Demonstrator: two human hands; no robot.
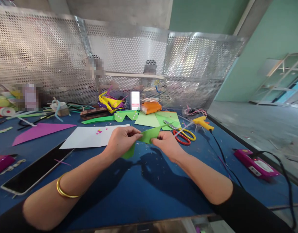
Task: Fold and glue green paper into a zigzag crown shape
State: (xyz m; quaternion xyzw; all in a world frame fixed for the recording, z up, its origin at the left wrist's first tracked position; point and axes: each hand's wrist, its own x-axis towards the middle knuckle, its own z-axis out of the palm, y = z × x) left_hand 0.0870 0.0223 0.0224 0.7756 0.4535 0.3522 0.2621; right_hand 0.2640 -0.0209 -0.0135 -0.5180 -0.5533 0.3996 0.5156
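Observation:
Both of my hands hold one green paper piece (149, 135) just above the blue table (144, 191). My left hand (121, 140) pinches its left part, fingers curled over the fold, and a green tail of the paper hangs below this hand. My right hand (167, 145) pinches the right end, fingers closed. A gold bangle sits on my left wrist.
A white sheet (90, 136) and a purple paper triangle (39, 131) lie to the left, a dark tablet (34, 173) near left. Scissors (184, 134), a yellow glue gun (203, 123) with cord, green sheets (161, 119) and a pink device (256, 163) are right. A perforated metal screen (139, 64) backs the table; people sit behind it.

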